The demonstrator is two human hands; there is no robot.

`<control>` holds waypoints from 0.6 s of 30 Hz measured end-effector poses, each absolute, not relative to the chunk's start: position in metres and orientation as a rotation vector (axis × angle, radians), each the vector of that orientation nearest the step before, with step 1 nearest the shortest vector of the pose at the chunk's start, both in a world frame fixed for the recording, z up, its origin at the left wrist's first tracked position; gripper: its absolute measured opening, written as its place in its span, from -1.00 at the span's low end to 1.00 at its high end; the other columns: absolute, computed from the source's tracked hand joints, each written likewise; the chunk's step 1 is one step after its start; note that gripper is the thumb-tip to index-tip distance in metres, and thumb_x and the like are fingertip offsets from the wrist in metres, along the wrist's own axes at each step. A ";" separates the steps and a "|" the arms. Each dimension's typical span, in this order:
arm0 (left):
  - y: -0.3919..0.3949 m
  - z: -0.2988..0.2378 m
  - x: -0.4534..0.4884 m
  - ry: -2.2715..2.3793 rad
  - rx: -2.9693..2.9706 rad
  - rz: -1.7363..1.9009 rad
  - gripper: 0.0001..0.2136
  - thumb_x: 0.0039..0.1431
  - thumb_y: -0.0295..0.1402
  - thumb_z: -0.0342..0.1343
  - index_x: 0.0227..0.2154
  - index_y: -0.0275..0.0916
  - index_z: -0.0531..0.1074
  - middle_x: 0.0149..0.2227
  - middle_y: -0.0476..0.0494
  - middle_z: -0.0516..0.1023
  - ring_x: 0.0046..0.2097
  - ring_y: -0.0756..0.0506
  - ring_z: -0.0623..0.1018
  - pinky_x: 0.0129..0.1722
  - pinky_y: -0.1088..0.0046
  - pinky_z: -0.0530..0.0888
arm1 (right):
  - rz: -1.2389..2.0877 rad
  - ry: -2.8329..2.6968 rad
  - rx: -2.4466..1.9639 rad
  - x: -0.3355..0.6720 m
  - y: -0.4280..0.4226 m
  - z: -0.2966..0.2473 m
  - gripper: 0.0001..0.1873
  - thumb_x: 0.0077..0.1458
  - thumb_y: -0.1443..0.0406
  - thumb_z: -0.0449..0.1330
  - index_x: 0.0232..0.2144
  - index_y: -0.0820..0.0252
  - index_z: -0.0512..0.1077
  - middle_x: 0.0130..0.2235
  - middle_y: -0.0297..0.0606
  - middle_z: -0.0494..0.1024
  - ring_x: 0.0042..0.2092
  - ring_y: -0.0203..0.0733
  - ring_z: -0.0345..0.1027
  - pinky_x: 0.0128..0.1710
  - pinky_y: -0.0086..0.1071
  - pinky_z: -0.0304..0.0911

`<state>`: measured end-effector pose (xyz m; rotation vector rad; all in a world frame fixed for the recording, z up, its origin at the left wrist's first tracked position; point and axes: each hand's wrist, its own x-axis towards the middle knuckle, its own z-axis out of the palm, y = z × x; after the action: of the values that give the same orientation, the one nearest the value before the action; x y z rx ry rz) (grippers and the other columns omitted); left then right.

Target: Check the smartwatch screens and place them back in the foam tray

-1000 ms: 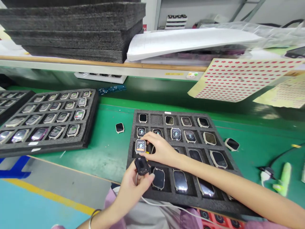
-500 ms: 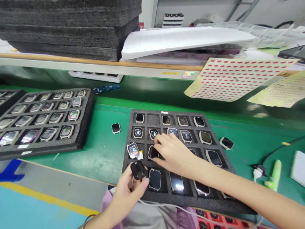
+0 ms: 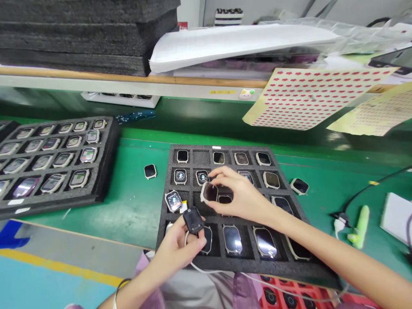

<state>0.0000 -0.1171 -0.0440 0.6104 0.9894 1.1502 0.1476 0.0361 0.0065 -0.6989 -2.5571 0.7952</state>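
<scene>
My right hand [image 3: 233,189] pinches a smartwatch [image 3: 210,192] with a dark screen and pale frame, raised over a foam tray [image 3: 165,214]. In my left hand [image 3: 183,240] is a small black square charging dock [image 3: 193,219] with a white cable [image 3: 206,271] running from it. The dock is just below and left of the raised watch, apart from it. Several watches sit in the tray's compartments, some with lit screens. One lit watch [image 3: 174,201] leans in its compartment beside a small white-and-yellow piece [image 3: 183,207].
A second foam tray of watches [image 3: 99,189] lies at left. Single watches lie on the green bench on the left [image 3: 149,171] and right [image 3: 300,186] of the near tray. At right are a green marker-like object [image 3: 362,226] and a white box [image 3: 397,216]. A shelf [image 3: 193,83] crosses behind.
My right hand has lifted the smartwatch out of its compartment and tilted it toward the dock. My left hand has turned the dock slightly and brought it nearer. The camera view has shifted a little.
</scene>
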 end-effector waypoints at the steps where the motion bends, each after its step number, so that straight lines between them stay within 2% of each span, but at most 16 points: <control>1: -0.118 -0.045 -0.001 0.983 0.635 1.135 -0.65 0.05 -0.28 0.24 -0.13 -0.26 0.33 -0.37 0.00 0.39 -0.63 0.19 0.14 -0.67 0.64 0.08 | 0.851 -2.495 -0.652 0.151 0.034 0.012 -0.74 -0.08 0.30 0.32 -0.28 0.22 0.43 -0.06 -0.12 0.40 -0.09 -0.06 0.37 -0.07 -0.20 0.30; 4: -0.119 -0.048 0.000 0.992 0.698 1.099 -0.62 0.00 -0.32 0.29 -0.12 -0.25 0.36 -0.36 -0.02 0.40 -0.56 0.14 0.23 -0.59 0.63 0.19 | 0.944 -2.571 -0.460 0.156 0.021 0.020 -0.65 -0.06 0.31 0.31 -0.16 0.20 0.41 -0.06 -0.13 0.44 -0.05 -0.07 0.36 -0.04 -0.24 0.29; 7: -0.120 -0.052 0.003 1.062 0.724 1.088 -0.58 0.02 -0.29 0.27 -0.05 -0.23 0.35 -0.45 0.03 0.38 -0.52 0.09 0.28 -0.53 0.59 0.26 | 0.790 -2.769 -0.340 0.156 0.005 0.015 -0.61 0.00 0.29 0.28 -0.09 0.27 0.40 -0.08 -0.09 0.48 -0.09 -0.04 0.37 -0.05 -0.15 0.29; 10: -0.119 -0.051 0.005 1.163 0.804 1.116 -0.64 0.09 -0.27 0.20 -0.05 -0.23 0.38 -0.34 -0.06 0.46 -0.33 -0.03 0.42 -0.31 0.50 0.39 | 0.638 -2.846 -0.262 0.154 -0.002 0.007 -0.61 0.08 0.29 0.23 -0.04 0.34 0.37 -0.07 -0.04 0.49 -0.11 -0.01 0.35 -0.10 -0.12 0.29; 12: -0.118 -0.049 0.006 1.190 0.843 1.135 -0.70 0.13 -0.26 0.16 -0.09 -0.26 0.42 -0.28 -0.12 0.49 -0.21 -0.09 0.44 -0.18 0.44 0.39 | 0.582 -2.862 -0.249 0.153 -0.002 0.006 -0.64 0.10 0.30 0.22 -0.05 0.36 0.37 -0.08 -0.03 0.49 -0.11 0.00 0.35 -0.11 -0.12 0.29; 18: -0.115 -0.042 0.006 1.105 0.755 1.123 -0.77 0.14 -0.23 0.15 -0.26 -0.30 0.42 -0.38 -0.07 0.44 -0.34 -0.03 0.42 -0.30 0.49 0.40 | 0.657 -2.828 -0.235 0.151 0.000 0.001 -0.63 0.02 0.27 0.28 -0.12 0.36 0.41 -0.19 -0.07 0.50 -0.17 -0.05 0.36 -0.13 -0.16 0.32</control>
<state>0.0058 -0.1151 -0.0418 0.7554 1.1051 1.1231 0.1513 0.0001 0.0006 -0.2347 -2.8284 0.6573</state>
